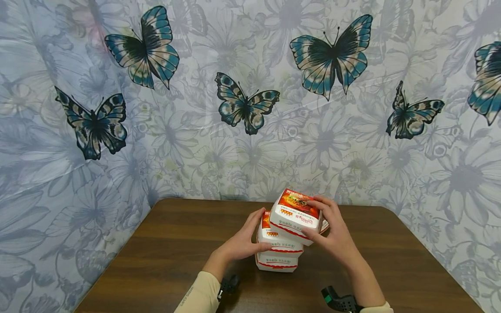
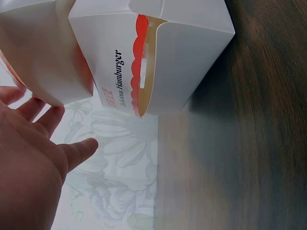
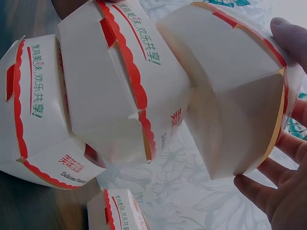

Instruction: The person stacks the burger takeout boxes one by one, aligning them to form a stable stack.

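Three white hamburger boxes with red trim are stacked in the head view. My right hand [image 1: 338, 239] grips the tilted top box [image 1: 291, 219], thumb at its front and fingers over the far right side. My left hand [image 1: 238, 243] holds the left side of the middle box [image 1: 282, 243], thumb on the front. The bottom box [image 1: 277, 263] stands on the table. In the right wrist view the top box [image 3: 235, 105] leans against the middle box [image 3: 115, 81], with my right hand [image 3: 283, 177] around its far end. My left fingers touch a box [image 2: 43, 52] in the left wrist view.
Another similar box [image 3: 117, 211] shows at the lower edge of the right wrist view; in the head view it is mostly hidden behind the stack. The brown wooden table [image 1: 176, 248] ends at a butterfly-patterned backdrop [image 1: 188, 152].
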Motion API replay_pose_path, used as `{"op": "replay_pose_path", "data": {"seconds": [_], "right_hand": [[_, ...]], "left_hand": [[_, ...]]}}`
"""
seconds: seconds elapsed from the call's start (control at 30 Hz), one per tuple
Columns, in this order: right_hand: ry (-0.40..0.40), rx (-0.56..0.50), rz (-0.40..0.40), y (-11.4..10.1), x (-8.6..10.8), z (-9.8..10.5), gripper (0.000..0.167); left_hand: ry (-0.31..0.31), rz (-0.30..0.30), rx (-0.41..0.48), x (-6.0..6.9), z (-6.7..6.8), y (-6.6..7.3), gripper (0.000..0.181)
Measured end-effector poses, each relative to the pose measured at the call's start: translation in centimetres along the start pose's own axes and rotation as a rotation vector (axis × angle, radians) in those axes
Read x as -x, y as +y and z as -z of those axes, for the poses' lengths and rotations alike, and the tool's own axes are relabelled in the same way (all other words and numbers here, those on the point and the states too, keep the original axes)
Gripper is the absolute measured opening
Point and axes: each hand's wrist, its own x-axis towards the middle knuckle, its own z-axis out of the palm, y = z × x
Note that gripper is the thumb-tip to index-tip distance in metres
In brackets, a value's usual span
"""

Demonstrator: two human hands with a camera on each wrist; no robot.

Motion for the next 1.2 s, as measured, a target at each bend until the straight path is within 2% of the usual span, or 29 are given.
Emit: {"op": "replay_pose_path", "data": {"seconds": [0.2,0.53,0.7,1.2], "right_hand": [[-0.044,-0.051,-0.024,0.0,0.1,-0.2,0.059],[-0.056,-0.025,-0.009,-0.4,0.2,-0.4,0.054],[-0.071,0.000,0.003,-0.6,0.1,-0.7,0.054],[-0.052,0.013,0.045,-1.1,0.0,-2.0,0.056]], "left_hand": [[0.001,-0.008,-0.011,0.1,0.0,0.2,0.101],[0.003,-0.010,-0.003,0.1,-0.1,0.3,0.101],[0.011,-0.038,0.000,-0.1,-0.2,0.3,0.099],[0.008,-0.084,0.009,-0.1,-0.1,0.0,0.094]]}}
